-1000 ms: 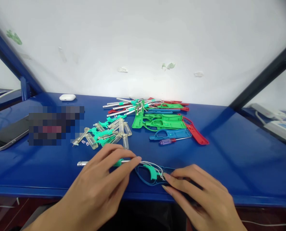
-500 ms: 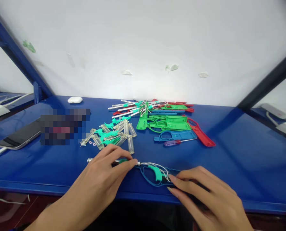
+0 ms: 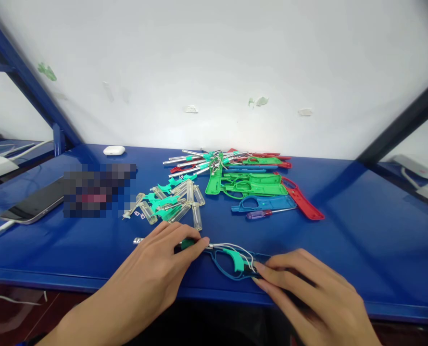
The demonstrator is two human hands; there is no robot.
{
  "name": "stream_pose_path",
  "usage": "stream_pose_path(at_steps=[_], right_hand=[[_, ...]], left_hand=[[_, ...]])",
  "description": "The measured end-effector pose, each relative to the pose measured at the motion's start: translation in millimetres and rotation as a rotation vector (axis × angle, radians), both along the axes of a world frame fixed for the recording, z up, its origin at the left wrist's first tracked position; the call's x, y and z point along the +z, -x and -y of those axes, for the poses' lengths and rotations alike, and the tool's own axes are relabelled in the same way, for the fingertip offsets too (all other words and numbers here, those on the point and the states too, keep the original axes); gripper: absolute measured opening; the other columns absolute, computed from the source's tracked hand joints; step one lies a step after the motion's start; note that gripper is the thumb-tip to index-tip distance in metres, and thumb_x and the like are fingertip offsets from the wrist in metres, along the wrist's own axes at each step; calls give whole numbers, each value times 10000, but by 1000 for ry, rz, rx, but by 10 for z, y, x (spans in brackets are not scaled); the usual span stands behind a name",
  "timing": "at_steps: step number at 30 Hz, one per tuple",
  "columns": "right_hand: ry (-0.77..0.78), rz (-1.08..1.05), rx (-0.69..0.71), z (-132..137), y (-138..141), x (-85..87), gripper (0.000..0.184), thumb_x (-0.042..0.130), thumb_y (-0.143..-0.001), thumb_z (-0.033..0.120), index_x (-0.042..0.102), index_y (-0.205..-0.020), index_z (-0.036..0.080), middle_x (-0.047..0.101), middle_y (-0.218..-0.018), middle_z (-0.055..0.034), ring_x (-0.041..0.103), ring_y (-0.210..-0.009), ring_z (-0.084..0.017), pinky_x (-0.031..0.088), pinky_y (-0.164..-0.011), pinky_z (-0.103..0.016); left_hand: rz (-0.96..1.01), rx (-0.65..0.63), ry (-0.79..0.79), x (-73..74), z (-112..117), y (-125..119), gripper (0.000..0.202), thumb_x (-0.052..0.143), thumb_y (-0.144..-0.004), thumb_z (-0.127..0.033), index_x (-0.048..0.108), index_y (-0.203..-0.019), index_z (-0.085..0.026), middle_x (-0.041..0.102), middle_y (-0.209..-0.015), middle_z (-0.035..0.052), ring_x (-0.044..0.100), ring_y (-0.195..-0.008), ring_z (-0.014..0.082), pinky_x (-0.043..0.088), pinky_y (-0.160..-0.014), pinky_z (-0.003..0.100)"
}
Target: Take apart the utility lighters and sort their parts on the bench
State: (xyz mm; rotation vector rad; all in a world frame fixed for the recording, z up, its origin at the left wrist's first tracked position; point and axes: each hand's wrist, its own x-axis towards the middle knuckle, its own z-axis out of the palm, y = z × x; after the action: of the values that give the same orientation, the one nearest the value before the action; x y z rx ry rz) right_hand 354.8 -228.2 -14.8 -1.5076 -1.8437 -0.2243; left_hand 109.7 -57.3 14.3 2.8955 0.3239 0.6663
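Note:
Near the table's front edge lies a blue half-casing of a long-nosed lighter, with a teal trigger seated in it. Thin white wires arch over the trigger. My left hand pinches the metal nozzle tube at the casing's left end, and the tube's tip sticks out beyond the fingers. At the handle end, my right hand grips the casing, thumb and fingertips close to the trigger and the wire ends. What lies under the right fingers is hidden.
Clear fuel tanks and teal triggers lie in a pile behind my left hand. Further back are metal nozzles, green casings, a red casing, a blue casing and a screwdriver. A phone rests at left.
The view has shifted slightly. Both hands keep their grip on the nozzle tube and casing, with the fingers nearly in the same place.

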Motion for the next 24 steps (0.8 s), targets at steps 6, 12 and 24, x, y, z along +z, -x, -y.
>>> stream_pose_path(at_steps=[6,12,24], right_hand=[[4,-1,1,6,-10,-15,113,630,-1089,229,741,-1101,248,717,-975,-15,676,-825,-164,560,-767,-290],[18,6,2,13,-22,-39,117,623,-1090,207,732,-1110,246,705,-991,-8,660,-849,-159,538,-810,-285],[35,-1,7,16,-15,-45,124,606,-1101,200,714,-1130,255,701,-1009,-1,656,-874,-157,513,-867,-296]], left_hand=[[-27,3,39,-1,-43,34,519,456,-987,48,641,-1361,-261,643,-1250,65,645,-1114,204,564,-1030,423],[-30,-10,-42,43,-9,21,554,445,-939,93,636,-1362,-210,658,-1206,72,647,-1095,207,553,-1090,454],[-114,4,-74,29,-30,36,601,474,-878,102,614,-1372,-209,635,-1285,88,614,-1204,258,529,-1113,495]])
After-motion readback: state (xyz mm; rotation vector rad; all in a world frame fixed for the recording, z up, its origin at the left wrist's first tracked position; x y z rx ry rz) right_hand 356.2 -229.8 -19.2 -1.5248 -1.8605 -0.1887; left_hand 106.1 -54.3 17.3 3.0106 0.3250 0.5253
